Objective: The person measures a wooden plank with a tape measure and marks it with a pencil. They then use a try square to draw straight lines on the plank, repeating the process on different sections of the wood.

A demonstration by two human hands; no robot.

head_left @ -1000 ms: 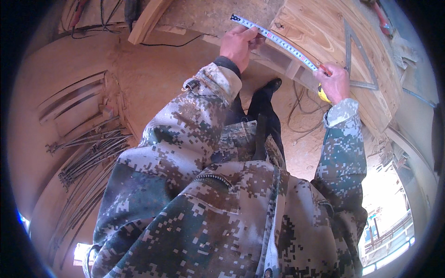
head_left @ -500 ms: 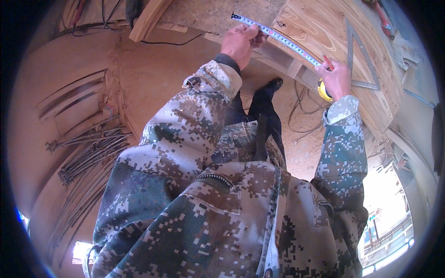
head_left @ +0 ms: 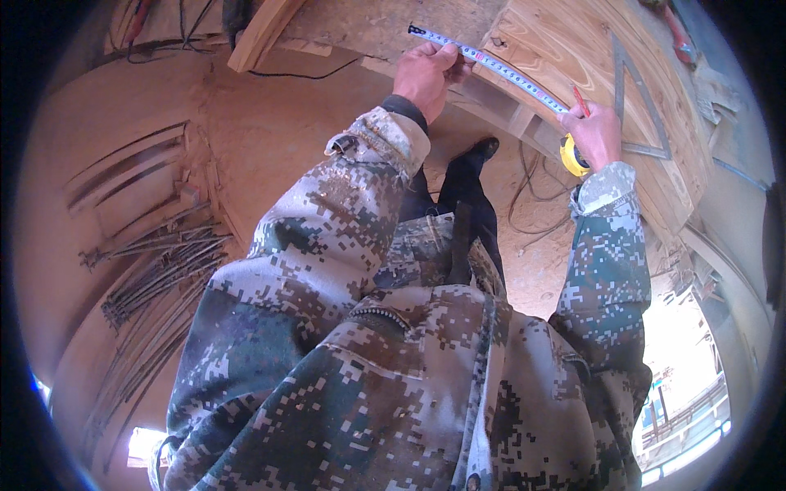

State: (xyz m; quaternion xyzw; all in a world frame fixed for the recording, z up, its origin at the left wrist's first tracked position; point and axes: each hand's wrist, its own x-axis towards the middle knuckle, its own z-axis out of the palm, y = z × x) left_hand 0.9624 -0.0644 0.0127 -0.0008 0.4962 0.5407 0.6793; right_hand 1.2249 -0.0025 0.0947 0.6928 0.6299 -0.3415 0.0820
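Note:
A tape measure [head_left: 512, 78] with a white blade and yellow case is drawn out along the near edge of a wooden board [head_left: 557, 45]. My left hand [head_left: 426, 78] is closed on the blade near its black end, thumb on top. At the other end my right hand [head_left: 596, 135] grips the tape beside its case, which hangs below the palm. A red pencil [head_left: 580, 100] sticks up from between the right fingers. Just right of that hand a metal triangle square [head_left: 647, 98] lies on the board.
A wooden beam [head_left: 264, 34] juts from the bench at the upper left. A black cable [head_left: 307, 77] runs below it, and more cable [head_left: 532, 196] lies on the floor. Bundled metal rods [head_left: 164, 270] lie at left. A red-handled tool [head_left: 681, 41] is at the upper right.
My right hand has tilted slightly, and the pencil stands a little more upright and higher. The yellow case shows more. My left hand has barely moved.

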